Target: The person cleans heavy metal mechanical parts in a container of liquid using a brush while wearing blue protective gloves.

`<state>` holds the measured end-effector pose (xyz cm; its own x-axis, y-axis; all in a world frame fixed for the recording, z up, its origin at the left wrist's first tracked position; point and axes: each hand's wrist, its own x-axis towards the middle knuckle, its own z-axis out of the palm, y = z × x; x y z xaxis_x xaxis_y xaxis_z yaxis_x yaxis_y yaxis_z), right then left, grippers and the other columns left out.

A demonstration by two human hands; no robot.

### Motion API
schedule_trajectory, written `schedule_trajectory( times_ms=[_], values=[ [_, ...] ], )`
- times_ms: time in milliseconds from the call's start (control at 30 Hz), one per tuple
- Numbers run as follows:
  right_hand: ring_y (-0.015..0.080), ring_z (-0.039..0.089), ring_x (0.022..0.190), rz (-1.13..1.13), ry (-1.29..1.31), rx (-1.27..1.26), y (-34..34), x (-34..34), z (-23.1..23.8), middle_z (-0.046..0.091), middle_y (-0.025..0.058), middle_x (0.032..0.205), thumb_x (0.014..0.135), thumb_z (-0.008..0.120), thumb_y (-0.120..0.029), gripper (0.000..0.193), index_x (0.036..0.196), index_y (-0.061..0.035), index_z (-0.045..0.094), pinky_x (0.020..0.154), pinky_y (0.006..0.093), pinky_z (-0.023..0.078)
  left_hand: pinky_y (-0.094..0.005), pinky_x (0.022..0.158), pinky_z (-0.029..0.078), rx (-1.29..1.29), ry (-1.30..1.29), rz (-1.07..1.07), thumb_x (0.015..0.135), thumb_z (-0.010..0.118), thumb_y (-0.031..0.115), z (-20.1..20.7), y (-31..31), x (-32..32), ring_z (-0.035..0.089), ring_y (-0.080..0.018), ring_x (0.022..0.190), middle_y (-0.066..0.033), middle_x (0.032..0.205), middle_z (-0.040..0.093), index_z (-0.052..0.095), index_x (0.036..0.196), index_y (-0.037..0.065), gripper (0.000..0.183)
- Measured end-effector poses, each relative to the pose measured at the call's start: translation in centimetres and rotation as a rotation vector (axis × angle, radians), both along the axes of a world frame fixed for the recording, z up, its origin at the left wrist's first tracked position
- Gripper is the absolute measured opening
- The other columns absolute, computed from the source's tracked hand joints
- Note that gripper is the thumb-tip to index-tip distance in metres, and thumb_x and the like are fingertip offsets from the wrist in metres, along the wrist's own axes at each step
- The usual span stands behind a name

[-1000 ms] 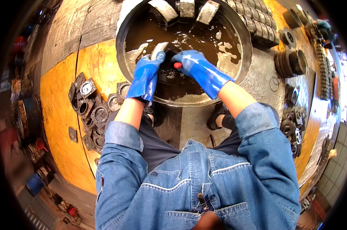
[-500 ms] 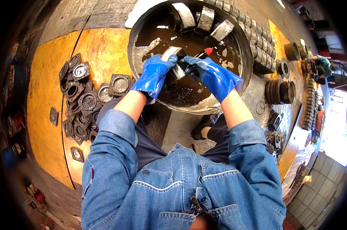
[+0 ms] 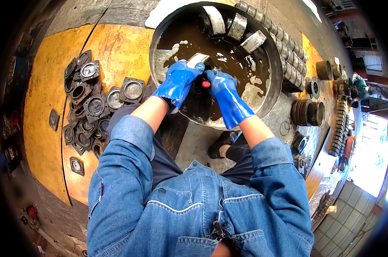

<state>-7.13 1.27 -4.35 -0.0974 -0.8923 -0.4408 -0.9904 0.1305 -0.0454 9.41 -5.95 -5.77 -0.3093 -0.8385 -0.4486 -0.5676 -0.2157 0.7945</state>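
My left hand [image 3: 179, 81], in a long blue rubber glove, is closed round a wide metal ring [image 3: 198, 59] held over the round basin [image 3: 276, 70]. The glove covers much of the ring. Just to the right, my right hand [image 3: 222, 87], gloved alike, grips a hand tool [image 3: 206, 84]. Only its red handle end shows clearly, pointing toward me; its working end is hidden, so its kind cannot be told. Murky brown liquid [image 3: 189, 39] with patches of foam fills the basin. Several similar metal rings [image 3: 237, 27] stand partly in it along the far wall.
Square dark metal parts with round openings [image 3: 95, 106] lie piled on the yellow board [image 3: 44, 141] at left. Stacked rings [image 3: 288, 64] line the basin's right side. Metal cylinders [image 3: 317, 113] stand farther right. Another person [image 3: 360, 88] is at the far right.
My right hand has turned, swinging the tool's red end from up and right to pointing toward me. The ring in my left hand has tilted slightly. The view has shifted a little.
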Motion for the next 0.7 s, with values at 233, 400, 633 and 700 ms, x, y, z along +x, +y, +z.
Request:
schedule_trajectory(
  times_ms=[233, 400, 633, 700],
  values=[
    [0.0334, 0.073, 0.110, -0.141, -0.153, -0.361, 2.5, -0.9, -0.9, 0.073, 0.0096, 0.128, 0.099, 0.066, -0.030, 0.034, 0.133, -0.0287, 0.068, 0.093, 0.0434, 0.057, -0.0439, 0.098, 0.055, 0.022, 0.063, 0.050, 0.086, 0.077, 0.058, -0.7, 0.2, 0.3, 0.071, -0.0420, 0.113, -0.0273, 0.116, 0.075, 0.071, 0.123, -0.006, 0.074],
    [0.0347, 0.072, 0.109, -0.577, -0.495, -0.216, 1.9, -3.5, -5.3, 0.076, 0.0167, 0.115, 0.093, 0.074, -0.036, 0.034, 0.119, -0.0152, 0.077, 0.095, 0.0407, 0.057, -0.0434, 0.097, 0.055, -0.038, -0.058, -0.018, 0.087, 0.076, 0.058, 0.6, -0.2, -1.1, 0.071, -0.0420, 0.112, -0.0277, 0.115, 0.075, 0.072, 0.123, -0.004, 0.072],
    [0.0146, 0.066, 0.084, -0.746, -0.945, 0.092, 2.4, -4.1, -1.3, 0.075, 0.0065, 0.093, 0.088, 0.078, -0.031, 0.035, 0.113, -0.0065, 0.076, 0.077, 0.0363, 0.053, -0.0412, 0.097, 0.055, 0.016, -0.061, -0.035, 0.088, 0.077, 0.057, 1.9, 0.2, -1.2, 0.072, -0.0353, 0.114, -0.0240, 0.120, 0.074, 0.070, 0.130, -0.001, 0.072],
    [0.0143, 0.065, 0.082, -0.760, -0.932, 0.173, 1.0, -1.2, 3.0, 0.075, 0.0059, 0.092, 0.088, 0.077, -0.031, 0.035, 0.112, -0.0064, 0.076, 0.075, 0.0363, 0.053, -0.0408, 0.097, 0.055, 0.044, -0.075, 0.008, 0.088, 0.078, 0.054, -0.3, 0.2, -0.6, 0.072, -0.0345, 0.114, -0.0236, 0.120, 0.075, 0.070, 0.130, -0.001, 0.070]
  ],
)
